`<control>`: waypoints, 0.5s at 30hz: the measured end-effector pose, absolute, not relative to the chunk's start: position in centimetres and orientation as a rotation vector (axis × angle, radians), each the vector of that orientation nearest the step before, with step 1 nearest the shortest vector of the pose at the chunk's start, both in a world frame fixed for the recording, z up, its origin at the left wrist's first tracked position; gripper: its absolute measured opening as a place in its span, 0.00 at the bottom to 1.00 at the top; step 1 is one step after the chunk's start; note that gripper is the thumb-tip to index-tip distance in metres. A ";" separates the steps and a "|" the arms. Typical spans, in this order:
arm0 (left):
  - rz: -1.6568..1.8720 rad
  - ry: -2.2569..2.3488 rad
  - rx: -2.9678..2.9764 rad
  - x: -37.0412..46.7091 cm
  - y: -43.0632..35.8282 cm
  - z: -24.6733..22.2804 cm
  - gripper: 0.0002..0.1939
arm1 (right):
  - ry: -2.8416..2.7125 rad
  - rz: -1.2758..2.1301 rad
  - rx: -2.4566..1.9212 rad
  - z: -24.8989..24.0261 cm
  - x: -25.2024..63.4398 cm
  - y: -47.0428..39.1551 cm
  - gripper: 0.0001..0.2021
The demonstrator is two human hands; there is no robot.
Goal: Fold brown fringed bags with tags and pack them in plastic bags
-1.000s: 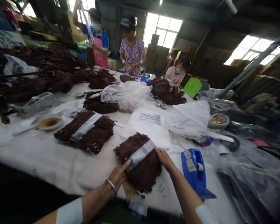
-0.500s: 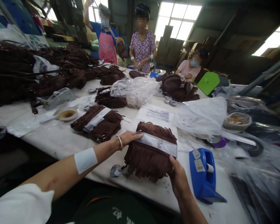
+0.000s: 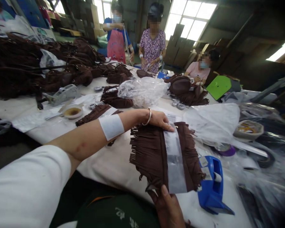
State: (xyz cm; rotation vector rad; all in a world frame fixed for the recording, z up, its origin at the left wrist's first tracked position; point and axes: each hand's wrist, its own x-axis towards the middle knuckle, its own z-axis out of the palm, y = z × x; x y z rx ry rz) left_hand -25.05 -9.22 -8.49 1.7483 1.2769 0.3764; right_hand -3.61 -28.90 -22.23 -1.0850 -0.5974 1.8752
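Between my two hands is a dark brown fringed bag (image 3: 152, 152), raised over the table, with a pale translucent strip (image 3: 175, 158) wrapped across its middle. My left hand (image 3: 160, 119) grips its far edge at the top end of the strip. My right hand (image 3: 168, 202) holds the near edge, thumb on top and the other fingers partly hidden beneath. Just right of the bag, and partly covered by it, stands a blue tape dispenser (image 3: 211, 186). Another fringed bag (image 3: 95, 114) with a similar strip lies left of my hands, mostly behind my left forearm.
A large heap of brown bags (image 3: 49, 63) covers the table's far left. A crumpled clear plastic bag (image 3: 144, 90), a white sheet (image 3: 213, 120), a round dish (image 3: 72, 111) and a bowl of rubber bands (image 3: 249, 129) lie around. Several people work across the table.
The fringed bag has turned so its strip now runs from far to near. My left hand has moved to the far edge, my right hand to the near edge.
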 end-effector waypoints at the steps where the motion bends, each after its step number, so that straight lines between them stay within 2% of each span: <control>1: 0.356 1.270 1.735 -24.7 -9.1 -9.9 0.22 | -0.565 1.897 -1.105 -22.9 -3.7 -29.3 0.20; 5: 0.287 1.298 1.607 -23.9 -9.0 -17.1 0.21 | -0.428 2.068 -1.221 -25.3 -3.6 -29.9 0.16; 8: 0.297 1.319 1.564 -23.7 -9.1 -19.7 0.21 | -0.400 2.068 -1.254 -25.5 -2.9 -29.2 0.19; 12: 0.452 1.367 1.489 -24.6 -10.7 -17.9 0.25 | -0.516 1.974 -1.209 -23.7 -0.6 -26.4 0.20; 15: 0.771 1.217 1.158 -25.8 -14.1 -15.1 0.23 | -0.697 1.832 -1.161 -21.6 1.6 -22.3 0.18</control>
